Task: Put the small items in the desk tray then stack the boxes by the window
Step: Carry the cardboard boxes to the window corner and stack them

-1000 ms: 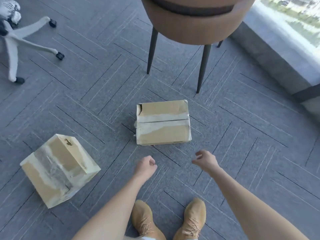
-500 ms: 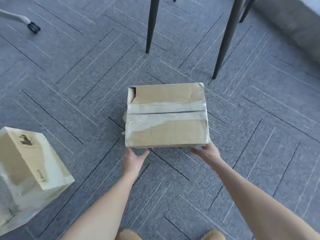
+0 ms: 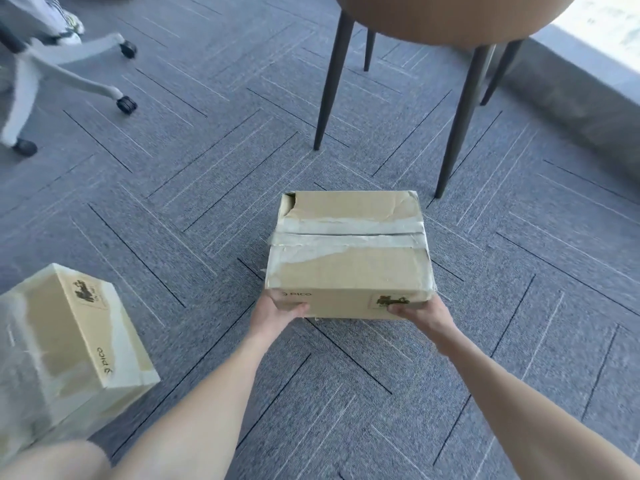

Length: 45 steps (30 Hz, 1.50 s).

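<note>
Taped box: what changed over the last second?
Both hands reached forward from empty air; left hand and right hand now grip the taped box's near lower corners, its front face now showing. The second box, chair and carpet stayed as they were.

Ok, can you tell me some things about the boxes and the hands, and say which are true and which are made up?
1. Both hands grip the taped brown cardboard box. True: left hand, right hand.
2. A second taped cardboard box sits on top of it. False: it sits apart on the grey carpet floor, to the left.
3. The brown round chair has dark legs. True.
4. The held box's top has no tape. False: pale tape crosses it.
</note>
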### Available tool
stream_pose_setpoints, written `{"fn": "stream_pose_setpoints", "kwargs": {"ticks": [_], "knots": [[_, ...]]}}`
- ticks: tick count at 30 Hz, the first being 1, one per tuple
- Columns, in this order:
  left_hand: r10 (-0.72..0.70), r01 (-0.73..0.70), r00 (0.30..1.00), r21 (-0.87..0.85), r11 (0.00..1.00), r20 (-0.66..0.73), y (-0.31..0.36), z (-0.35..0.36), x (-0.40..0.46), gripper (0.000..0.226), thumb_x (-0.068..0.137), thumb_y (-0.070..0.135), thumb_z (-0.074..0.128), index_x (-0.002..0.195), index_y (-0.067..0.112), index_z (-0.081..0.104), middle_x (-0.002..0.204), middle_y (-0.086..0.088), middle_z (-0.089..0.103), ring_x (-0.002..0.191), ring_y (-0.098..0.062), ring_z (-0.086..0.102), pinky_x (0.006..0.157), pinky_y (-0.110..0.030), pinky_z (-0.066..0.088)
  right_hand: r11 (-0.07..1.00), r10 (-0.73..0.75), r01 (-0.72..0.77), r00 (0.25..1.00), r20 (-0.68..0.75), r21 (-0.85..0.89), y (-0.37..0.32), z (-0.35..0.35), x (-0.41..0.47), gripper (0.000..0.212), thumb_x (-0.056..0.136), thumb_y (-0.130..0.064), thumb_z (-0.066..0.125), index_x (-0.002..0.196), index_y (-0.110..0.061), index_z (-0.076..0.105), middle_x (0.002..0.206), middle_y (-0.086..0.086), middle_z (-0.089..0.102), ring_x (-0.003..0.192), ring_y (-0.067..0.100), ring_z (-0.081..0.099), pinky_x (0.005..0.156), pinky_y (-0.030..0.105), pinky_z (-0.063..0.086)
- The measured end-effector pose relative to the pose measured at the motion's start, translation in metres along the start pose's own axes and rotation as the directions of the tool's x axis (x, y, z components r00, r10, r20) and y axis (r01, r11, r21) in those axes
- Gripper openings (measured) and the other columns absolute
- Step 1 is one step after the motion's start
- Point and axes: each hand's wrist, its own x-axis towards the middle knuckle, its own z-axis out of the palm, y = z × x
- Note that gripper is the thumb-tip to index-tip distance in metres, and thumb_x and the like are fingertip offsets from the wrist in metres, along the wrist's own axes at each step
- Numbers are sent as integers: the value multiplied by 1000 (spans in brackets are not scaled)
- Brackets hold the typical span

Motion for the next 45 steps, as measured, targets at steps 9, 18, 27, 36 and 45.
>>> {"fn": "stream_pose_setpoints", "kwargs": {"ticks": [9,18,27,36,45], "knots": [[115,-115,991,-5,993,73,81,-48,-45,88,73,31,87,144,18,38,140,6,50,88,-3,71,80,-17,57,996,-10,10,1000,2,84,-80,-41,-37,104,39,-65,89,128,-18,61,112,-2,75,105,21,70,93,53,58],[122,-132,988,110,985,95,206,-113,-178,94,71,22,89,148,23,36,137,2,58,127,-23,55,106,-41,44,990,103,-93,990,-92,108,-193,-119,-164,89,40,-69,89,120,-39,62,107,-9,76,104,20,70,87,51,61],[219,-277,942,218,936,254,408,-154,-365,96,72,33,88,149,18,34,136,-2,60,124,-24,58,108,-38,44,966,186,-126,946,-266,228,-332,-261,-368,74,50,-60,88,117,-47,60,109,-12,74,106,19,69,74,38,57],[390,-535,776,188,824,496,578,-124,-535,92,57,44,94,135,26,47,122,8,65,118,-21,61,102,-44,51,925,254,-29,788,-560,379,-411,-382,-607,77,53,-51,92,122,-48,58,106,-18,77,106,11,70,98,46,55],[422,-746,432,53,664,797,644,14,-724,68,49,41,90,110,49,62,107,16,73,110,-19,66,97,-44,54,837,472,55,428,-770,544,-365,-422,-845,66,61,-38,90,121,-36,63,114,-10,75,110,17,69,100,49,53]]}}
